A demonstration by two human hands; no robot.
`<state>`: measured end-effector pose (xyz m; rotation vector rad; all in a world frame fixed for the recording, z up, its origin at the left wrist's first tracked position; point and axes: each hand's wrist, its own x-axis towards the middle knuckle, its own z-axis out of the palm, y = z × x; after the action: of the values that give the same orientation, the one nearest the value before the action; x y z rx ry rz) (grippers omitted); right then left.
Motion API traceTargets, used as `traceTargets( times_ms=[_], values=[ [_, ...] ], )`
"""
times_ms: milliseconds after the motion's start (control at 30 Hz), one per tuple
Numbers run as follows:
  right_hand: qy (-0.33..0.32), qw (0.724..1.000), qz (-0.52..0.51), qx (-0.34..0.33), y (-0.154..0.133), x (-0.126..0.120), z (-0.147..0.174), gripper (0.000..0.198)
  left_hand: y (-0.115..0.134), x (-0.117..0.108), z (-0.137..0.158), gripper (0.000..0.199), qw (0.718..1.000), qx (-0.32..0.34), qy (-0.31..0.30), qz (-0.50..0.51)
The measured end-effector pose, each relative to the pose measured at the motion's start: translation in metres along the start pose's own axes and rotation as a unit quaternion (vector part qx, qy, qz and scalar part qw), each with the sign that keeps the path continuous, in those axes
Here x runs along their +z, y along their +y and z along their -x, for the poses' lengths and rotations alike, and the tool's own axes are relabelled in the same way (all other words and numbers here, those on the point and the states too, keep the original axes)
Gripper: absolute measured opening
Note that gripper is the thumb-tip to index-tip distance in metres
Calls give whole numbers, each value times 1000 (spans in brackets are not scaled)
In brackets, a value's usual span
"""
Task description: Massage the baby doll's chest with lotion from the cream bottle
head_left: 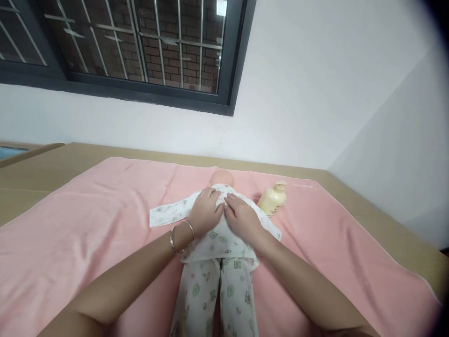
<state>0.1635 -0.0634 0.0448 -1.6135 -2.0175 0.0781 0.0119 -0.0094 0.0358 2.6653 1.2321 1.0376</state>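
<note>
A baby doll (pixel 222 178) lies on a pink blanket (pixel 133 187), its bald head toward the wall. It wears a white printed top (pixel 220 241) and matching trousers (pixel 235 290). The left sleeve is stretched out flat to the side. On the upper part of the top rests my left hand (pixel 205 211), fingers laid flat, a silver bangle at the wrist. Beside it my right hand (pixel 243 217) lies flat on the same cloth, fingers extended. The two hands nearly meet at the middle, covering part of the top. Neither holds anything.
A pale yellow pump bottle (pixel 273 199) stands tilted on the blanket, right of the doll. Under the blanket is a tan surface (pixel 94 152) that meets a white wall (pixel 287 93). Above is a dark-framed window (pixel 150 47) with metal bars.
</note>
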Motion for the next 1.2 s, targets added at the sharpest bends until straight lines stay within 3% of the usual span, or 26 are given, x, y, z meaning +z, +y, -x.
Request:
traceTargets(
  times_ms=[267, 400, 533, 633, 767, 900, 1033, 1200],
  values=[
    [-9, 994, 30, 104, 51, 11, -23, 52, -19, 9, -5, 60, 994, -86, -71, 12],
    [-12, 993, 85, 82, 34, 8, -18, 50, -14, 8, -1, 62, 995, -84, -46, -40],
    [-31, 996, 89, -3, -2, 6, -1, 49, 1, 0, 3, 30, 999, 17, 9, -42],
    [-39, 996, 76, -37, -15, 6, 8, 51, 7, -2, 4, 27, 999, 50, 19, 6],
    [-22, 1000, 8, 0, -3, 6, 1, 49, -3, 5, -1, 30, 999, -11, 16, 36],
    [1, 998, -56, 39, 20, 10, -15, 47, -18, 13, -8, 44, 995, -87, -33, 34],
    [14, 998, -19, 59, 30, 19, -20, 54, -22, 16, -10, 53, 993, -96, -61, 15],
    [-5, 997, 12, 77, 32, 25, -19, 59, -21, 18, -8, 51, 995, -85, -55, 4]
  ],
)
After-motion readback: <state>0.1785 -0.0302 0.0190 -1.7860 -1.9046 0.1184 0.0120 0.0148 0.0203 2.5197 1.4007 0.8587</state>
